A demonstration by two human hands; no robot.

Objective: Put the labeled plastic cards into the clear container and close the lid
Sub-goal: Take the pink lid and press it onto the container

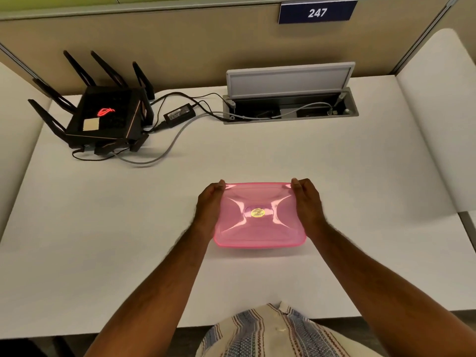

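Both hands, the left hand [209, 202] and the right hand [306, 199], grip the short sides of the pink lid [260, 215], which sits on the container at 6 o'clock on the desk [360, 176]. No cards are visible; the closing seems nearly done.

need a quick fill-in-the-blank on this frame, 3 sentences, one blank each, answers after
1. The lid lying over the container is tinted ____.
2. The left hand and right hand hold the lid at its ____ corners, one on each side.
3. The sign on the partition reads ____.

Missing words: pink; far; 247
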